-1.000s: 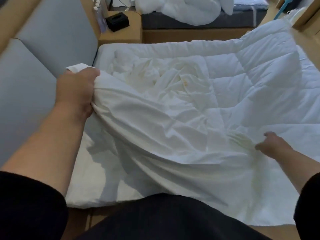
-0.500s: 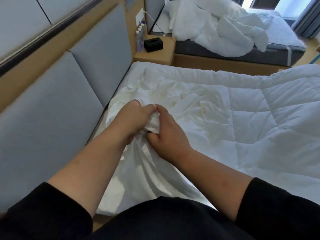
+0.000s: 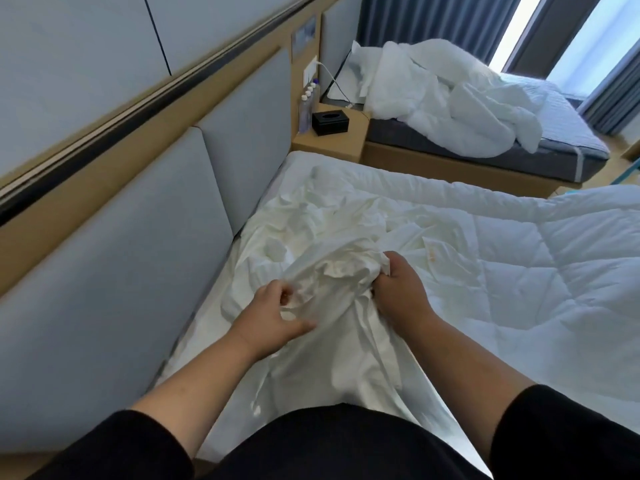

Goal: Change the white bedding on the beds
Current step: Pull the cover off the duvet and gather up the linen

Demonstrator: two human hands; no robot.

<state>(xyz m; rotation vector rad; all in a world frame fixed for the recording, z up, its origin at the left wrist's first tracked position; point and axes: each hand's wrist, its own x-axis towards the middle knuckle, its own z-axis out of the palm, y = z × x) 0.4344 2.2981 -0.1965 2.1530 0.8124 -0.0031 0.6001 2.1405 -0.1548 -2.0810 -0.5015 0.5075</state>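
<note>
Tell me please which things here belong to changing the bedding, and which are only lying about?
For the job:
- white sheet, bunched and gripped by the right hand; the left hand touches it
- quilted duvet on the near bed
- crumpled white bedding on the far bed

Lying about:
- black tissue box on the nightstand
- small bottles beside it

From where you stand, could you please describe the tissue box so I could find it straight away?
Look at the wooden nightstand between the two beds. The tissue box sits on top, beside a row of white-capped bottles against the wall. It is the only black thing there.
</note>
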